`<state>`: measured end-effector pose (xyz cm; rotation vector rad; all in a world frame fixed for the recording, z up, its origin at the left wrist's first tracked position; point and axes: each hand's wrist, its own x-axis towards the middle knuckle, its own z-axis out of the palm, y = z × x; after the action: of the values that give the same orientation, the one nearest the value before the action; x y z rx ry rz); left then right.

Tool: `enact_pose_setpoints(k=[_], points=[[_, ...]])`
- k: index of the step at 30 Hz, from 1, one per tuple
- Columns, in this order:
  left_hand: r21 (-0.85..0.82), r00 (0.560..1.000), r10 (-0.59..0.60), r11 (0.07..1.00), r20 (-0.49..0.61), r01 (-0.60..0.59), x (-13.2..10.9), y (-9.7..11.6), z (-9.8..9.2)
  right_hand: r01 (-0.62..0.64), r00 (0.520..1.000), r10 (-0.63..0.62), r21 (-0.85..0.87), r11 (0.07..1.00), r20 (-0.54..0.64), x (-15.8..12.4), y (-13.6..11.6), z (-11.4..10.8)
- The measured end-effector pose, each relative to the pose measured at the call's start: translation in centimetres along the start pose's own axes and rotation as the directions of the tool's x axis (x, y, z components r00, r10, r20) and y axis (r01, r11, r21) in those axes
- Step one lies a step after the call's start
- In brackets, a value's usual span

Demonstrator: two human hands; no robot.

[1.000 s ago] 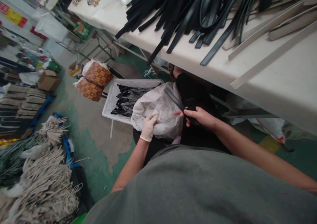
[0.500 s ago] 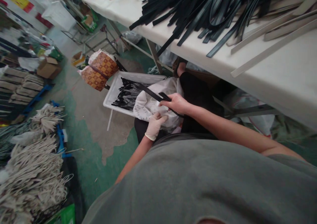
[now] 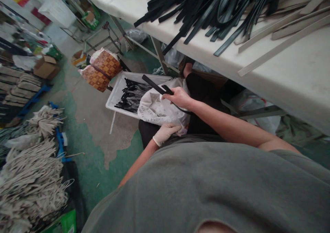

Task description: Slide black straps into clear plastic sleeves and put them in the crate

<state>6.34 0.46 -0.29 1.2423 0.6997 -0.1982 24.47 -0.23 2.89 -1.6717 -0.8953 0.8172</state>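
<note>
Bare and closed, my right hand (image 3: 178, 98) grips a folded black strap (image 3: 152, 83), whose flat ends stick out to the left and whose loop hangs below the hand. On my lap lies a white plastic bag (image 3: 151, 111) with dark writing on its side; its mouth faces up. My left hand (image 3: 167, 132), in a pale thin glove, has its fingers closed at the bag's near edge, fingertips partly hidden. Beyond the bag stands a white plastic bin (image 3: 111, 100) with many black straps (image 3: 130, 93) inside, partly covered by the bag.
A white-covered table (image 3: 291, 81) runs along the right, with black straps (image 3: 196, 13) and beige straps (image 3: 273, 44) overhanging its edge. A checkered cushioned chair (image 3: 101, 69) stands past the bin. Bundles of beige cords (image 3: 31, 178) lie at left near a blue pallet (image 3: 60, 136).
My left hand has moved from the bag's mouth down and right to its near edge. My right hand has risen slightly, still gripping the strap, whose ends now show more clearly.
</note>
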Motion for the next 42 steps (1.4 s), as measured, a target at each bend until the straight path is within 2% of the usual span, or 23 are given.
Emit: enact_pose_setpoints(k=[2,4,6,9,12,14,16,19,23,28,30,33,35,37,39,42], points=[[-0.098,1.0,-0.012,0.995,-0.008,0.011,0.2,-0.1,0.2,0.001,1.0,-0.001,0.035,0.999,-0.01,0.4,0.0,0.0],[-0.255,0.998,-0.005,0.967,-0.059,-0.01,0.7,-0.1,0.1,-0.015,0.999,0.019,0.099,0.995,-0.035,0.3,-0.1,-0.4],[-0.419,0.987,-0.022,0.907,-0.161,-0.048,1.4,0.1,-0.3,-0.037,0.998,0.044,0.165,0.986,-0.04,-0.6,-0.3,-1.5],[-0.617,0.943,-0.127,0.781,-0.307,-0.095,2.3,0.9,-1.4,-0.079,0.997,0.075,0.179,0.981,0.031,-3.6,-0.8,-4.0],[-0.731,0.907,-0.207,0.667,-0.368,-0.145,3.2,1.8,-2.1,-0.093,0.976,0.084,0.037,0.995,0.2,-7.9,-1.3,-6.4],[-0.763,0.896,-0.233,0.626,-0.378,-0.159,3.6,2.2,-2.3,-0.093,0.944,0.107,-0.06,0.994,0.312,-10.6,-1.6,-7.3],[-0.775,0.889,-0.249,0.61,-0.384,-0.164,4.0,2.4,-2.4,-0.082,0.916,0.133,-0.148,0.986,0.379,-12.7,-1.7,-7.6],[-0.777,0.897,-0.236,0.607,-0.375,-0.165,4.3,2.5,-2.3,0.006,0.904,0.118,-0.289,0.957,0.412,-14.1,-1.0,-7.0],[-0.777,0.908,-0.235,0.615,-0.346,-0.137,4.2,2.4,-2.0,0.105,0.918,0.094,-0.464,0.88,0.386,-13.8,0.3,-6.0],[-0.76,0.918,-0.228,0.64,-0.325,-0.11,3.7,2.3,-1.9,0.076,0.903,0.158,-0.509,0.857,0.4,-13.0,0.3,-5.6],[-0.739,0.927,-0.204,0.665,-0.316,-0.106,3.4,2.1,-1.5,0.042,0.891,0.191,-0.494,0.868,0.412,-12.8,0.2,-5.5],[-0.702,0.953,-0.157,0.708,-0.259,-0.074,2.9,1.6,-0.1,-0.074,0.865,0.255,-0.394,0.916,0.432,-12.0,0.3,-4.7],[-0.687,0.976,-0.108,0.725,-0.188,-0.052,2.5,1.3,1.1,-0.146,0.866,0.276,-0.318,0.937,0.416,-11.3,0.4,-4.1],[-0.686,0.987,-0.038,0.723,-0.157,-0.082,2.0,1.2,1.7,-0.153,0.883,0.254,-0.271,0.951,0.396,-10.6,0.2,-3.8],[-0.694,0.972,0.027,0.695,-0.232,-0.185,1.4,1.5,1.3,-0.103,0.885,0.215,-0.276,0.956,0.412,-10.4,-0.4,-4.0],[-0.678,0.91,0.046,0.651,-0.413,-0.341,0.0,2.1,-0.4,0.002,0.87,0.205,-0.418,0.909,0.449,-10.5,-1.6,-4.5]])
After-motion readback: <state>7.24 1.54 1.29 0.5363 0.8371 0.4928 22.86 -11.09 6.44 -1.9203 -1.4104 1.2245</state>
